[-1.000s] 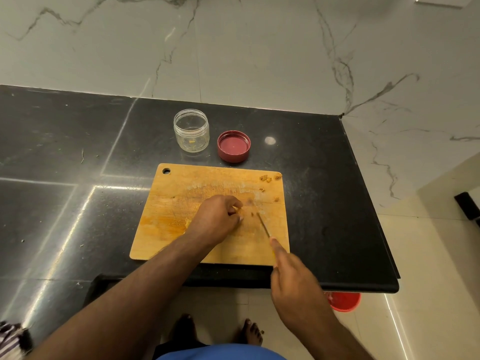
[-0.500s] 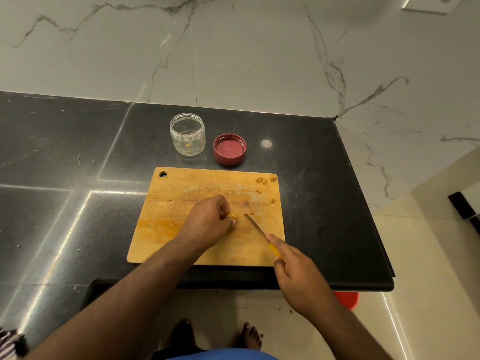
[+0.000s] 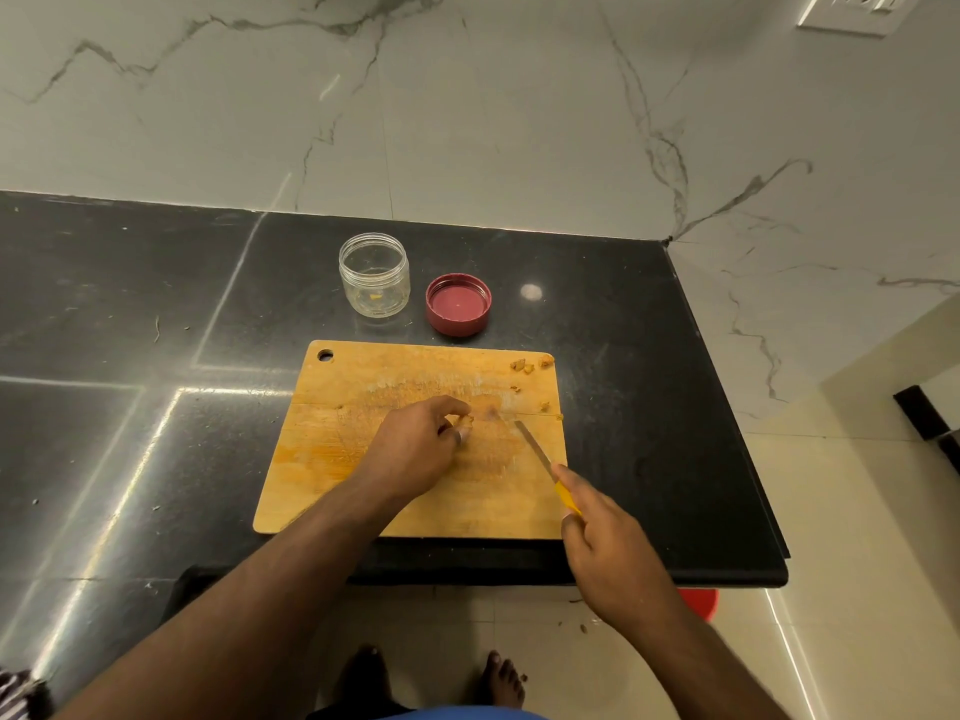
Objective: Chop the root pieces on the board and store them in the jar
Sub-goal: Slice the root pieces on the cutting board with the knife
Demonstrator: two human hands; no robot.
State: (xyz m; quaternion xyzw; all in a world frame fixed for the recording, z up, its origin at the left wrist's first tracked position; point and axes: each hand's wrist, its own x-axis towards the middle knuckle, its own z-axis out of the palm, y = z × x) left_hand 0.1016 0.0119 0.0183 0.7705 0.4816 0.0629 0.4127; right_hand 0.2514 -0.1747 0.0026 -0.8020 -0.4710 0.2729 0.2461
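Wooden cutting board point(image 3: 363, 459) lay on the black counter point(image 3: 130, 330). The left hand point(image 3: 415, 449) pinched a root piece point(image 3: 466, 420) at its middle; the right hand point(image 3: 608, 548) gripped a yellow-handled knife point(image 3: 540, 462) just beside. The open jar point(image 3: 374, 275) stood behind the board.

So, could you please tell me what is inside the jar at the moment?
The open jar holds one or two small yellow bits at its bottom and looks otherwise empty. Its lid lies beside it. Nothing covers the inside.
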